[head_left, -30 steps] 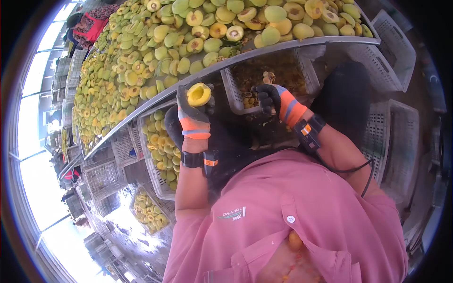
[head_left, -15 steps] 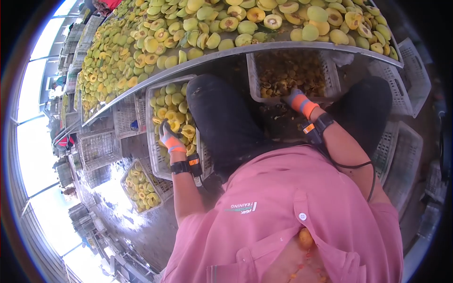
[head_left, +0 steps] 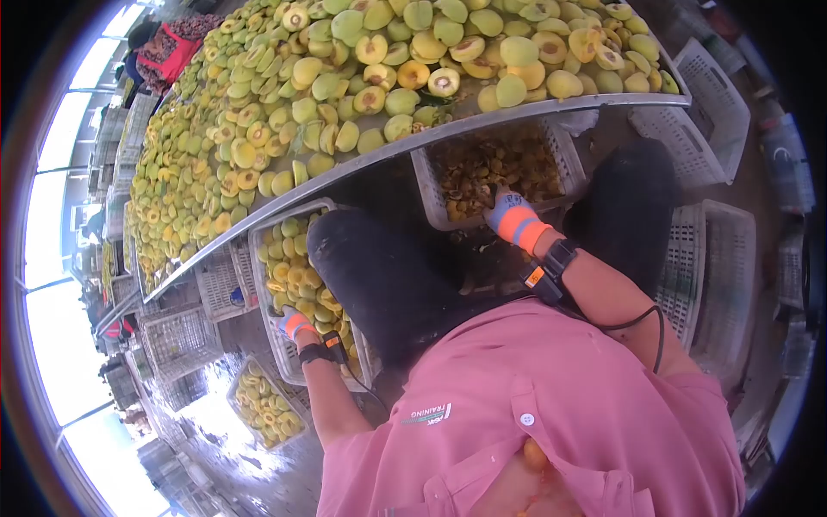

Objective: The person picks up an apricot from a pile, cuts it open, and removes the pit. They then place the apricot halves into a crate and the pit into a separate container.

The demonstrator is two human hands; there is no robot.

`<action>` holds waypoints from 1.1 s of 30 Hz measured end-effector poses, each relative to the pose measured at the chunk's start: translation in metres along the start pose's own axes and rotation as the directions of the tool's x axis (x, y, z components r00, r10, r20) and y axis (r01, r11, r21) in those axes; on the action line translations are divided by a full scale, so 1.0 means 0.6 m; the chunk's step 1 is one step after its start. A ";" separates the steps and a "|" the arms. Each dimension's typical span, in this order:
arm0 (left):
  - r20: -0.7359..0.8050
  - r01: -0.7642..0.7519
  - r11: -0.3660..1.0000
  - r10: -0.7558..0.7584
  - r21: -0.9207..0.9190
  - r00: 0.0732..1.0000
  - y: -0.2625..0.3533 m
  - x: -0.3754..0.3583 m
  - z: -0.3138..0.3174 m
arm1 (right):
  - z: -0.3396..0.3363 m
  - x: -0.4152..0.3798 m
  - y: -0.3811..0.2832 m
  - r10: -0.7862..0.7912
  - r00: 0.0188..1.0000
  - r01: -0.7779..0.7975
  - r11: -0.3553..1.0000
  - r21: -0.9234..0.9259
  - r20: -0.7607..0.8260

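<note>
My left hand (head_left: 294,323), in a grey and orange glove, is at the left rim of a white crate (head_left: 280,351) of halved green-yellow fruit (head_left: 297,280). Its fingers look bent over the rim, though they are small and partly hidden. My right hand (head_left: 514,217), gloved alike, is at the near rim of another crate (head_left: 575,165), which holds brown pits and scraps (head_left: 504,162). Those fingers are drawn together and point into the crate; what they hold, if anything, cannot be made out.
A metal-edged table (head_left: 405,140) heaped with halved fruit spans the top. My knees lie beneath it, between and beside the crates. More crates (head_left: 685,258) stand at right, and a small fruit crate (head_left: 263,405) at lower left. A person in a red apron (head_left: 168,56) is at upper left.
The view has shifted, bringing the person in the red apron into sight. My left hand has moved from over the fruit to the crate's left rim. My right hand remains at the pit crate.
</note>
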State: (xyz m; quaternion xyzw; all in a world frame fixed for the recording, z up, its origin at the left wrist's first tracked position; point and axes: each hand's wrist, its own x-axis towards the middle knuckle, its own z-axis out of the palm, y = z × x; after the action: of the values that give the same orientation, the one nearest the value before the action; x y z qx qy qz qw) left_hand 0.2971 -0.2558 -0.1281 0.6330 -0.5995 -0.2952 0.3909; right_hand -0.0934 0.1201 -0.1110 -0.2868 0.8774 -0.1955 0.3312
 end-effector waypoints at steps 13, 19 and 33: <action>0.712 -0.851 0.505 0.546 0.141 0.442 0.610 -0.181 0.374 | -0.044 -0.017 -0.029 -0.022 1.000 0.022 0.999 0.032 0.022; 0.872 -0.963 0.193 0.418 0.188 0.254 0.589 -0.166 0.481 | -0.062 -0.026 -0.038 -0.069 0.998 0.068 0.988 0.137 -0.001; 0.813 0.136 0.854 0.413 -0.503 0.410 0.530 -0.369 0.291 | -0.134 -0.063 -0.115 -0.171 0.789 0.588 0.491 0.643 -0.590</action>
State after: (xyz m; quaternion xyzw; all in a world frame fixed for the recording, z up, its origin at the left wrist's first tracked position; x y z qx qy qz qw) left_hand -0.0416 -0.0535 0.0298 0.1958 -0.6681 -0.6952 0.1789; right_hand -0.1003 0.1039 0.0004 -0.2444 0.6531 -0.6994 0.1569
